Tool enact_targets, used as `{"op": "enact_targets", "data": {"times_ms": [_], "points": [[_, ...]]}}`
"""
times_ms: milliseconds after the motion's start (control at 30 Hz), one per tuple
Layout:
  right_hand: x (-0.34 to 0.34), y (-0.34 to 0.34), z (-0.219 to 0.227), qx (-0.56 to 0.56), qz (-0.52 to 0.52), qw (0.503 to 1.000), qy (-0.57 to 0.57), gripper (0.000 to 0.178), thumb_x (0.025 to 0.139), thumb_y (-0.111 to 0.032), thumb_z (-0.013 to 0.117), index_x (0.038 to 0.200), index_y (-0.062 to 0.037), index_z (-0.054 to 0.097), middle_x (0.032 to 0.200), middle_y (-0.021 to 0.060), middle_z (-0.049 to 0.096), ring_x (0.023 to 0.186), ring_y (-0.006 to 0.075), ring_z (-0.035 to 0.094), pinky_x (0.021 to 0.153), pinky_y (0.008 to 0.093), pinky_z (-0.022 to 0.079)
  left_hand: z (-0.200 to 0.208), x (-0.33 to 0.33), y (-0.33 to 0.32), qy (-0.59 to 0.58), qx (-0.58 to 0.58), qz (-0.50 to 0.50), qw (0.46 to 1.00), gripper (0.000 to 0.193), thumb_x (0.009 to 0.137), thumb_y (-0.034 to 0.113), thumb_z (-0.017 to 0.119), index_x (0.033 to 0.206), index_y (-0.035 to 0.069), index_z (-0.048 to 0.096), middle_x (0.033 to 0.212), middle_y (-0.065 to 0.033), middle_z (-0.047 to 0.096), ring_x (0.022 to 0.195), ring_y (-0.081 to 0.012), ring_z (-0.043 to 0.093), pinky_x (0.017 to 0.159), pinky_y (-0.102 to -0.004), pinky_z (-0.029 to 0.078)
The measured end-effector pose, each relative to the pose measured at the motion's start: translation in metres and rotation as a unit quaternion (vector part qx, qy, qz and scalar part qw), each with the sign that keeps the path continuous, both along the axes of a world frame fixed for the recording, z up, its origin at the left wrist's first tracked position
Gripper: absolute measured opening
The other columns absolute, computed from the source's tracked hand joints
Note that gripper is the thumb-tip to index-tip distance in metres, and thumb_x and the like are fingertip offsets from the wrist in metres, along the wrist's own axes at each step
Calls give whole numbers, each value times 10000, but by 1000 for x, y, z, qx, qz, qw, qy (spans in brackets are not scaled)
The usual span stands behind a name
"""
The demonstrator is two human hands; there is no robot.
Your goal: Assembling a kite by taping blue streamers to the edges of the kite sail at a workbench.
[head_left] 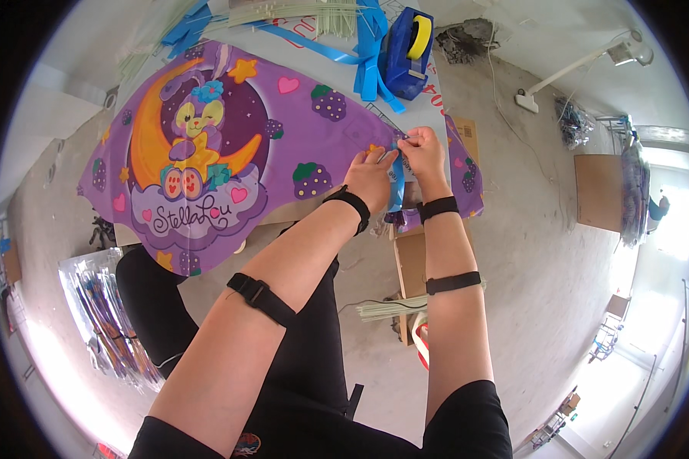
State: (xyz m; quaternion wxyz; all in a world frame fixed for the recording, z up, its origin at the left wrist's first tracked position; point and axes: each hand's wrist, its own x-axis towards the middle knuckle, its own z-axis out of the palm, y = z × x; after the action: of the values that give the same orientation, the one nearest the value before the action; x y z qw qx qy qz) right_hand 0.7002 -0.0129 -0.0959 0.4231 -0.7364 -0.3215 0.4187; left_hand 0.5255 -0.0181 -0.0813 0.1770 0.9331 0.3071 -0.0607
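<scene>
A purple kite sail [230, 164], printed with a cartoon rabbit on a moon, hearts and berries, spreads across the table. At its narrow right tip are both hands, close together. My left hand [369, 182] has its fingers bent over the sail's tip, holding it against the table edge. My right hand [424, 157] pinches thumb and finger together at the same tip; what lies between them is too small to tell. A light-blue strip [396, 187] hangs down between the hands.
Beyond the hands stand a blue tape dispenser [408, 57] with yellow tape, blue strips [369, 57] and pale thin rods [325, 17]. Another purple printed piece [465, 164] hangs at the table's right. Bagged kite parts [103, 314] lie on the floor left; more rods [390, 308] rest below.
</scene>
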Motion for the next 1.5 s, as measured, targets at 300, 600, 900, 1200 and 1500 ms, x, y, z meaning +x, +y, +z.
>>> {"op": "enact_targets", "data": {"times_ms": [300,600,900,1200,1500], "points": [[-7,7,4,38,40,996,-68,305,798,-67,692,1087,5,627,792,66,668,652,103,596,582,236,483,-1,2,10,-43,19,39,998,255,794,138,536,942,45,722,1472,-46,342,1346,-252,318,1052,-430,313],[-9,18,-8,38,2,994,-98,273,753,-66,721,978,2,581,815,96,683,703,135,627,626,263,495,6,0,16,-59,21,34,997,225,774,137,545,869,56,733,1452,-47,371,1338,-245,331,1045,-428,318],[-12,19,-8,21,19,989,-148,312,729,-76,737,981,7,575,810,112,686,720,164,649,648,279,506,8,-3,16,-24,-13,30,999,293,802,139,525,1017,80,714,1457,-39,366,1352,-235,294,1079,-436,263],[-17,17,-7,10,27,985,-169,318,729,-73,732,983,19,565,811,112,682,736,179,654,670,291,509,-5,-5,12,-64,9,38,997,230,785,155,543,869,58,734,1458,-45,364,1340,-247,330,1057,-430,309],[-22,19,-5,-17,37,968,-248,326,708,-115,738,957,2,563,815,132,680,767,247,664,709,336,512,-9,-7,10,-68,9,42,997,235,783,159,542,875,61,736,1453,-44,370,1339,-247,331,1059,-432,308]]}}
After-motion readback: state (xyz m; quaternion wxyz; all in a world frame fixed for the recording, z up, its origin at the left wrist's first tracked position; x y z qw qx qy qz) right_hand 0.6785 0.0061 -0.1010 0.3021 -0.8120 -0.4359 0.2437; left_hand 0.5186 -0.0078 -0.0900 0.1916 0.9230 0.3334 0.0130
